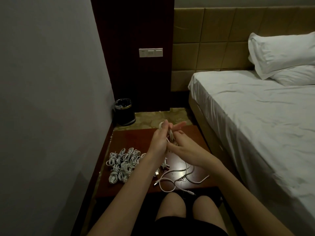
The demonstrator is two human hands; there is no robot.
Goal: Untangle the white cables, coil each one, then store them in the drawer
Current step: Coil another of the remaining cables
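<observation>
Head: hands hold cable coil upright.

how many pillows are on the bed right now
2: one pillow leans against the headboard, and a second pillow lies flat below it on the bed. Others may be out of frame.

The person has two bare arms with no sleeves, bare knees, and black shorts on the lap.

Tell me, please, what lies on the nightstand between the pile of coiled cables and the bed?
In the head view, loose white cables sprawl across the nightstand there.
</observation>
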